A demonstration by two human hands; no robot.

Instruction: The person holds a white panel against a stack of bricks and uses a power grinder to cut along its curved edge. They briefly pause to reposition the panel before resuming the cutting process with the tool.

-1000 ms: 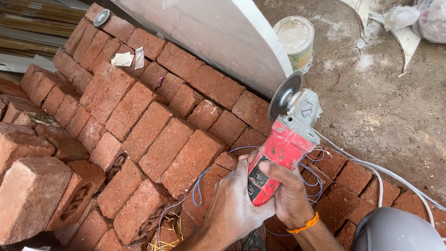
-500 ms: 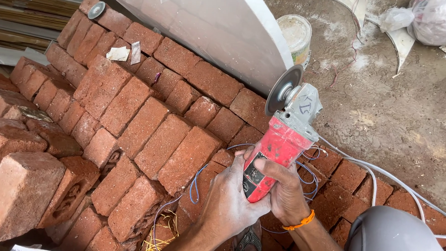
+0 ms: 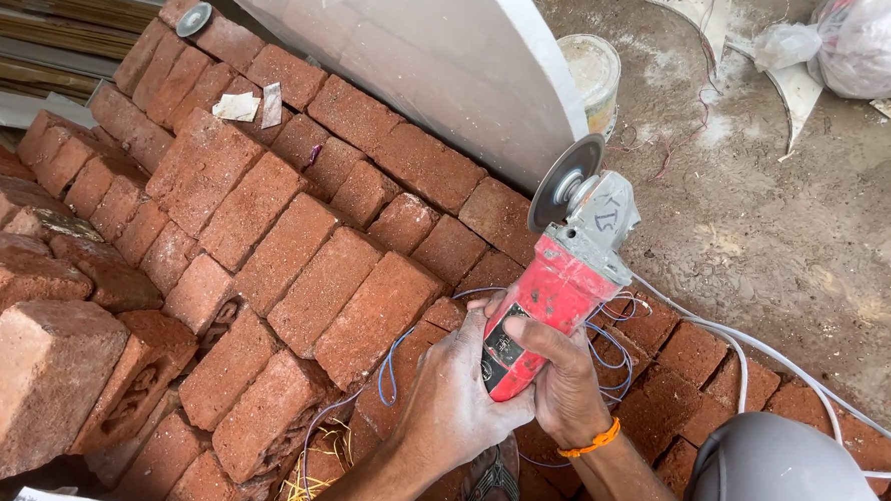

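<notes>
Both my hands grip a red angle grinder (image 3: 554, 290) with a grey head and a dark cutting disc (image 3: 567, 182). My left hand (image 3: 459, 396) wraps the rear of its body from below. My right hand (image 3: 560, 371), with an orange band at the wrist, holds the body from the right side. The disc stands close to the edge of a large white curved panel (image 3: 444, 55) that leans over a stack of red bricks (image 3: 296, 244). A white cable (image 3: 761, 359) runs from the grinder to the right.
Loose bricks (image 3: 30, 363) are piled at the left. A white paint bucket (image 3: 591, 72) stands behind the panel on dirt ground (image 3: 797, 226). Thin blue wires (image 3: 401, 359) loop under the grinder. A plastic bag (image 3: 865, 43) lies at top right. A small disc (image 3: 193, 19) rests on the bricks.
The grinder and both hands keep their grip and have shifted slightly up and to the right. The disc sits a little nearer the panel's edge.
</notes>
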